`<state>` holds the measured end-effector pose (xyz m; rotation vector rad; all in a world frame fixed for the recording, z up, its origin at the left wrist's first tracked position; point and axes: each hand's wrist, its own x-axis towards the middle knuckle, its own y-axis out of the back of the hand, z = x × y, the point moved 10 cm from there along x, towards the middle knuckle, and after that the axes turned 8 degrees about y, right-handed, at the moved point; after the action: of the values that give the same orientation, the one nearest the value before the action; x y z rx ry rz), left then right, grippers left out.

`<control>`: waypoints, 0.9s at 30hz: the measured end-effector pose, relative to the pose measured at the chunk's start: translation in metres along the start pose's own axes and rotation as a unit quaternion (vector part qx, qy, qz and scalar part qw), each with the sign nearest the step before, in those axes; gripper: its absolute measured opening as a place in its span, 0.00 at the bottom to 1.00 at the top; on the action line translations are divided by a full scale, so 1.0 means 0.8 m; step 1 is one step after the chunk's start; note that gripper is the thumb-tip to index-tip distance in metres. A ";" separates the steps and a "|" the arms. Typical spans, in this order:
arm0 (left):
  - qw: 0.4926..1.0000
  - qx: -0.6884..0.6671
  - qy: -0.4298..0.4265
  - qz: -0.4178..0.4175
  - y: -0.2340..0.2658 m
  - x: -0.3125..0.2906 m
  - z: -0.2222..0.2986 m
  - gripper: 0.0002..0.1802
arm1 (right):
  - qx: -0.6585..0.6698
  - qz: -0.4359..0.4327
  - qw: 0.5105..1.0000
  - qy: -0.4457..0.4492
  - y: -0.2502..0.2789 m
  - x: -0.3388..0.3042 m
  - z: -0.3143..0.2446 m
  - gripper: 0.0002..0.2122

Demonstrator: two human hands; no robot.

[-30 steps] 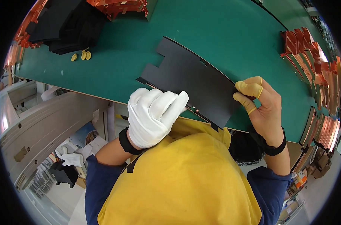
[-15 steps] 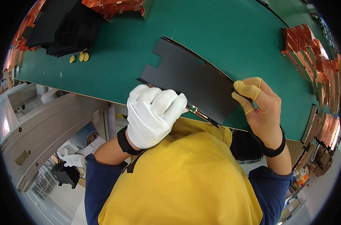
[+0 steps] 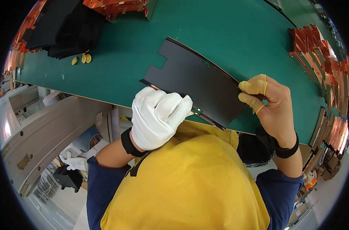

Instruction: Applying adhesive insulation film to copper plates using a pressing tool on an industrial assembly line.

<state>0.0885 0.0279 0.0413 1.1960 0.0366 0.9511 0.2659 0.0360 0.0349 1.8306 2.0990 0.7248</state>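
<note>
A thin black panel (image 3: pixel 199 74) with notches in its left end and copper-coloured strips along its long edges lies slanted over the green table's near edge. My left hand (image 3: pixel 159 117), in a white glove, is closed on the panel's near long edge, its fingers folded over. At the panel's far right corner my right hand (image 3: pixel 268 99) pinches the edge between thumb and fingertips, which wear yellow finger cots. What lies between those fingertips is too small to make out. A small green patch shows through a cutout near the panel's far edge.
Black sheets (image 3: pixel 72 28) are stacked on the green table (image 3: pixel 220 23) at the far left, with several yellow finger cots (image 3: pixel 84 58) in front. Copper-coloured metal parts (image 3: pixel 117 7) lie at the back, and more copper parts (image 3: pixel 314 53) stand along the right. A grey metal beam (image 3: pixel 55 126) runs below left.
My right wrist and forearm have swung a little to the right, the fingertips staying at the panel's corner. My left hand and the panel have hardly moved.
</note>
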 end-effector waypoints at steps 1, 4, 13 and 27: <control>1.000 -0.002 -0.001 0.000 0.000 0.000 0.000 0.20 | -0.003 -0.003 1.000 -0.010 -0.001 0.000 0.001 0.07; 1.000 0.005 -0.004 0.001 0.000 0.000 0.001 0.20 | -0.012 -0.003 1.000 -0.018 -0.004 0.001 0.001 0.07; 1.000 0.016 -0.016 -0.015 -0.001 0.004 0.003 0.20 | -0.037 0.016 0.999 0.010 -0.008 -0.002 -0.004 0.09; 0.997 0.034 -0.029 -0.065 -0.011 0.004 0.000 0.19 | -0.121 -0.012 0.991 0.056 -0.017 -0.005 -0.014 0.10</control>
<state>0.0956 0.0297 0.0359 1.2676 0.0987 0.8066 0.2495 0.0290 0.0371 1.6660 1.9942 1.0469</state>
